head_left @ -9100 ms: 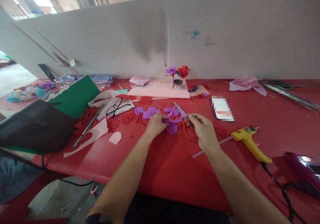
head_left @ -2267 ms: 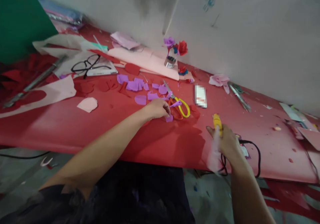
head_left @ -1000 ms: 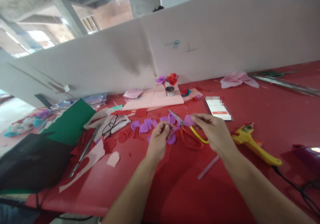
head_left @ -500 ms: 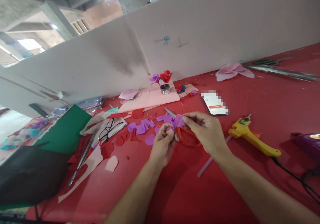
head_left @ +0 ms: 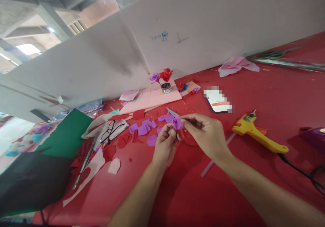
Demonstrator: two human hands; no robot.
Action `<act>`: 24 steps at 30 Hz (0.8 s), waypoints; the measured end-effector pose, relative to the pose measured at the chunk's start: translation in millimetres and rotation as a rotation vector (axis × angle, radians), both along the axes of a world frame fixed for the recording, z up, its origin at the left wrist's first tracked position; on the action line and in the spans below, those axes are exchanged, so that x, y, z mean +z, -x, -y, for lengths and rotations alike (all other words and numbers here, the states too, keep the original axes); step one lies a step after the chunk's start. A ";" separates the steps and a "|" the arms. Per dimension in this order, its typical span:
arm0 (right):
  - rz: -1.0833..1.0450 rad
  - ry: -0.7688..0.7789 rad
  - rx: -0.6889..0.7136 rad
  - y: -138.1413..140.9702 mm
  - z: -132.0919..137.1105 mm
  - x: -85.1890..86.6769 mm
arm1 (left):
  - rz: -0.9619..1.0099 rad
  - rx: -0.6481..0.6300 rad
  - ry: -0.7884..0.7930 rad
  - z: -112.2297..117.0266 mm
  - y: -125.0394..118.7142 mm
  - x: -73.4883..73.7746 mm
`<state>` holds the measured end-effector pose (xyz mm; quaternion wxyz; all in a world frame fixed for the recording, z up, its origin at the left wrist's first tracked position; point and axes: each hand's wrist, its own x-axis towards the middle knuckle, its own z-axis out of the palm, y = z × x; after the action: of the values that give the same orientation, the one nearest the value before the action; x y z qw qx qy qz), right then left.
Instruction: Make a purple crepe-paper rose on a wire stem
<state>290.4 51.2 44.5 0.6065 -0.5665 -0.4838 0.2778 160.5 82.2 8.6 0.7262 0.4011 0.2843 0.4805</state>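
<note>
Between my two hands is a small purple paper flower (head_left: 177,122) with a tightly rolled centre. My left hand (head_left: 166,142) pinches it from below, its fingers closed around the base. From the other side, the thumb and fingertips of my right hand (head_left: 205,132) are closed on the flower's outer petal. Just behind lie scissors with a silver blade (head_left: 173,112) and orange-red handles (head_left: 187,138), partly hidden by my right hand. Loose purple paper petals (head_left: 144,129) and red paper petals (head_left: 124,140) are scattered left of my hands.
A yellow glue gun (head_left: 261,134) with a cord lies right, near a phone (head_left: 217,100). A glue stick (head_left: 218,155) lies below my right wrist. Finished flowers (head_left: 166,74) stand in a small round holder (head_left: 166,88). Eyeglasses (head_left: 111,132) and green sheets (head_left: 66,132) are left.
My right fingers have drawn in closer to the flower, and the petal that stuck out to the right now lies against its centre. The view has shifted slightly.
</note>
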 end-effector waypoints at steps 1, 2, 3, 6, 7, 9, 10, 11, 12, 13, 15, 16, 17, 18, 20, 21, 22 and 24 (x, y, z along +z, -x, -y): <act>-0.004 -0.004 0.004 0.2 0.3 0.1 | -0.008 0.001 -0.003 0.0 -0.2 0.2; -0.010 -0.008 0.008 0.4 0.6 0.1 | -0.015 0.004 -0.004 -0.2 -0.4 0.2; -0.015 -0.010 0.013 0.6 0.8 0.0 | -0.018 0.006 -0.005 -0.4 -0.5 0.0; -0.027 -0.012 0.023 1.3 0.7 -0.7 | -0.022 0.006 -0.014 -0.9 -0.4 -1.7; -0.030 -0.011 0.024 1.5 0.5 -1.0 | -0.025 0.005 -0.017 -1.0 -0.3 -2.3; -0.039 -0.009 0.027 1.9 0.0 -1.6 | -0.028 0.004 -0.020 -1.1 0.1 -3.4; -0.046 -0.008 0.029 2.1 -0.1 -1.9 | -0.026 0.005 -0.019 -1.1 0.3 -3.7; -0.052 -0.008 0.033 2.2 -0.1 -2.1 | -0.021 0.006 -0.016 -1.2 0.4 -3.8; -0.059 -0.009 0.037 2.2 0.0 -2.3 | -0.015 0.007 -0.013 -1.2 0.6 -3.9; -0.066 -0.009 0.041 2.3 0.1 -2.4 | -0.011 0.007 -0.011 -1.3 0.6 -3.8; -0.080 -0.008 0.043 2.3 0.5 -2.4 | -0.005 0.009 -0.006 -1.3 0.6 -3.4; -0.085 -0.005 0.044 2.4 0.7 -2.2 | -0.003 0.011 -0.004 -1.3 0.5 -3.3; -0.090 -0.003 0.042 2.4 0.9 -1.9 | 0.000 0.012 -0.002 -1.2 0.5 -3.2; -0.094 0.000 0.044 2.5 1.0 -1.6 | 0.001 0.013 0.000 -1.2 0.5 -3.2; -0.100 0.005 0.049 2.7 1.3 -1.1 | -0.005 0.018 0.003 -1.1 0.5 -3.3; -0.102 0.007 0.052 2.8 1.4 -1.0 | -0.012 0.020 0.001 -1.0 0.6 -3.4; -0.104 0.007 0.053 2.9 1.4 -0.9 | -0.020 0.023 -0.002 -1.0 0.7 -3.4; -0.109 0.002 0.059 2.9 1.3 -1.1 | -0.029 0.025 -0.007 -0.9 0.8 -3.2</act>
<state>287.5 50.0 43.3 0.6228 -0.5366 -0.4663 0.3267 159.7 83.2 5.4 0.7144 0.4071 0.2980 0.4848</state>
